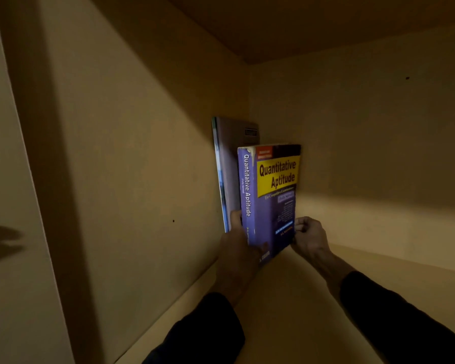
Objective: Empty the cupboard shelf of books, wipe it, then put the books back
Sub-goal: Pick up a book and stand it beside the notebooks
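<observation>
One cupboard shelf (326, 298) fills the view: smooth, flat, tan board, with a side wall (142, 153) running from 7 o'clock up to 12 o'clock, a back wall (365, 140) at 2 o'clock and a darker top panel (326, 22) at 1 o'clock. All these surfaces are plain and matte, with a few small dark specks.

Two books stand in the far left corner, near the centre of the view. The taller one is a thin grey book (227, 166), a flat slab with a blue-tinted edge, standing upright against the side wall with its long axis vertical. Just beside it, on its right, is the thick purple book (269, 200), a soft-cover block with a worn, creased spine reading "Quantitative Aptitude" top to bottom and a yellow title panel on the front cover. Its long axis is close to vertical, the top leaning slightly toward 1 o'clock, the spine facing the camera and left, the front cover facing right.

Two hands, both in dark sleeves, reach in from 5 and 6 o'clock. The left hand (238, 248) grasps the purple book at the lower spine, thumb tucked between the two books. The right hand (310, 236) has curled fingers pinching the lower edge of the front cover at about 4 o'clock from the book's middle.
</observation>
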Available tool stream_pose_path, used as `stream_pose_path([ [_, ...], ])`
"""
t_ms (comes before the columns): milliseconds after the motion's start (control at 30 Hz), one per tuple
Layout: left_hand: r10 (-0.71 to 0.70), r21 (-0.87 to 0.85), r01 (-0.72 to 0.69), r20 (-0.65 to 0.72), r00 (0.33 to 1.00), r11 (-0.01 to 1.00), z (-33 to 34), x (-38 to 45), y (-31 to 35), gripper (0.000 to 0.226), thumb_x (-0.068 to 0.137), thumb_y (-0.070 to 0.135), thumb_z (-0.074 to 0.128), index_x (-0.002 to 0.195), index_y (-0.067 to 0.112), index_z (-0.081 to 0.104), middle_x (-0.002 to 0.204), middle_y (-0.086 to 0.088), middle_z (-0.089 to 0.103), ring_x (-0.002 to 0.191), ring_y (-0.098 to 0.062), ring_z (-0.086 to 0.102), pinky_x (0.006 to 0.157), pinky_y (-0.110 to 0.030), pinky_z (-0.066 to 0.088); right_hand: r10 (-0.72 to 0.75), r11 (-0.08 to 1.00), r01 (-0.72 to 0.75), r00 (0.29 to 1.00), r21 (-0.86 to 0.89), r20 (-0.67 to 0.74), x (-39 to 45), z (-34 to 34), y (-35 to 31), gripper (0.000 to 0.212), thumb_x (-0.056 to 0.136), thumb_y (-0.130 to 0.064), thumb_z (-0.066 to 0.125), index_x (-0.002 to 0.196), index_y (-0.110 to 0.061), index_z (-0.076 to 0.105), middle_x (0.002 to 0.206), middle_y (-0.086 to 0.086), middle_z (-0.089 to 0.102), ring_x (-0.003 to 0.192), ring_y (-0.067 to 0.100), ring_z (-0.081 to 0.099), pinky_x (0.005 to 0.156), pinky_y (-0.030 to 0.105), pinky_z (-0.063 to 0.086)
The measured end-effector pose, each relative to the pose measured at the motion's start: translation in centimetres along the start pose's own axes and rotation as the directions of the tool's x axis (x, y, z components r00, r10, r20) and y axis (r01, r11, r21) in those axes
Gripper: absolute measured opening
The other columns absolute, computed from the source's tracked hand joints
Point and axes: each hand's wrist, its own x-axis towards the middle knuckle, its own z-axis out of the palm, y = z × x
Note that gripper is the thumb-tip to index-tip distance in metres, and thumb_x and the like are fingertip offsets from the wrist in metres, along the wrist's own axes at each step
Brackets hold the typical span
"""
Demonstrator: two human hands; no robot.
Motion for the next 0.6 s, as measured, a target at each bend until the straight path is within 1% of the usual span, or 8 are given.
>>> stream_pose_path([
  [33,0.008,-0.001,-0.009,-0.001,1.000,1.000,0.0,0.0,0.0,0.055,0.081,0.008,0.078,0.122,0.026,0.046,0.119,0.000,0.066,0.095,-0.008,0.062,0.066,-0.006,0.050,0.006,1.000,-0.006,1.000,-0.002,-0.008,0.2,0.1,0.0,0.028,0.088,0.005,0.048,0.077,-0.019,0.052,0.080,0.006,0.058,0.074,0.019,0.053,0.067,0.032,0.048],
  [100,0.014,0.004,-0.014,-0.009,1.000,1.000,0.2,0.1,0.0,0.057,0.080,0.008,0.077,0.117,0.031,0.041,0.117,0.001,0.066,0.097,-0.009,0.064,0.064,-0.003,0.049,0.010,1.000,-0.011,1.000,0.021,0.023,0.4,0.5,0.0,0.026,0.090,0.009,0.042,0.077,-0.011,0.051,0.075,0.005,0.053,0.069,0.017,0.047,0.059,0.027,0.044],
  [200,-0.018,0.026,0.019,-0.002,1.000,0.999,0.0,0.2,0.3,0.062,0.081,0.009,0.077,0.131,0.015,0.041,0.123,-0.001,0.062,0.102,-0.012,0.061,0.060,0.001,0.045,-0.001,1.000,0.001,1.000,0.007,0.019,0.5,0.8,-0.1,0.020,0.091,0.009,0.041,0.084,-0.005,0.053,0.078,0.007,0.056,0.067,0.016,0.051,0.050,0.018,0.045],
  [267,-0.027,0.054,0.027,0.006,1.000,0.998,0.0,0.3,0.4,0.065,0.082,0.010,0.076,0.135,0.010,0.039,0.128,-0.004,0.060,0.107,-0.016,0.061,0.061,0.002,0.044,-0.020,1.000,0.020,1.000,-0.002,0.024,0.4,0.7,-0.1,0.015,0.092,0.008,0.045,0.089,-0.004,0.054,0.081,0.006,0.060,0.069,0.015,0.056,0.050,0.016,0.044],
  [400,-0.040,0.093,0.038,0.023,0.999,0.995,-0.1,0.3,0.8,0.067,0.083,0.013,0.076,0.136,0.012,0.034,0.135,-0.005,0.056,0.118,-0.021,0.059,0.071,-0.006,0.046,-0.057,0.997,0.059,0.997,-0.041,0.047,0.1,0.8,0.1,0.010,0.092,0.002,0.053,0.092,-0.008,0.056,0.085,0.003,0.063,0.076,0.014,0.061,0.055,0.016,0.044],
  [500,-0.062,0.184,0.057,0.020,0.998,0.981,-0.4,0.2,1.2,0.071,0.082,0.021,0.077,0.137,0.010,0.033,0.136,-0.006,0.054,0.118,-0.024,0.059,0.082,-0.021,0.052,-0.089,0.994,0.092,0.994,-0.057,0.062,0.1,0.8,0.3,0.008,0.093,-0.002,0.056,0.093,-0.010,0.056,0.088,0.002,0.065,0.079,0.013,0.063,0.055,0.016,0.045],
  [533,-0.076,0.203,0.070,0.019,0.997,0.977,-0.6,0.2,1.4,0.070,0.082,0.023,0.077,0.136,0.010,0.034,0.136,-0.007,0.055,0.117,-0.024,0.060,0.082,-0.023,0.053,-0.091,0.994,0.095,0.994,-0.059,0.066,0.2,0.8,0.4,0.007,0.093,-0.003,0.056,0.093,-0.010,0.056,0.088,0.002,0.065,0.079,0.013,0.063,0.056,0.016,0.045],
  [600,-0.101,0.291,0.091,0.021,0.995,0.952,-0.9,0.0,1.9,0.066,0.084,0.029,0.075,0.134,0.008,0.038,0.134,-0.008,0.055,0.116,-0.024,0.059,0.079,-0.022,0.051,-0.091,0.993,0.096,0.993,-0.068,0.071,0.2,0.8,0.4,0.006,0.093,-0.004,0.056,0.094,-0.010,0.056,0.090,0.002,0.065,0.080,0.012,0.063,0.057,0.017,0.045],
])
